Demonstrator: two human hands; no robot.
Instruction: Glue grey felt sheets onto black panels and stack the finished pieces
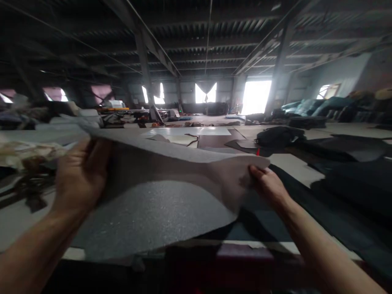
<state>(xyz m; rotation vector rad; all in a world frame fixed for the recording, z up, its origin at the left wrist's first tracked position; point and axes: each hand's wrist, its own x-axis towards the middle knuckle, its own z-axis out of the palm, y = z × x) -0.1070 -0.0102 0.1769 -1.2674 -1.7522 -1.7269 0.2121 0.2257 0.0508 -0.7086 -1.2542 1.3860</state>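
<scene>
A large grey sheet (159, 212), looking like leather or coated fabric, is held up between my two hands above the table. Its upper part folds over, and the lower part hangs toward me with a faint shine. At the upper left corner, my left hand (82, 171) is closed on the sheet, slightly smeared by motion. Thumb and fingers of my right hand (269, 183) pinch the right end, near a rounded tip. Dark material (306, 204) lies on the table beneath and beyond my right hand.
Dark pieces (358, 163) and a bundled black piece (280, 135) lie on the right of the table. A crumpled pale cloth (27, 153) is at the left. Farther back are a brown panel (219, 139), pillars (142, 61) and a bright doorway (256, 97).
</scene>
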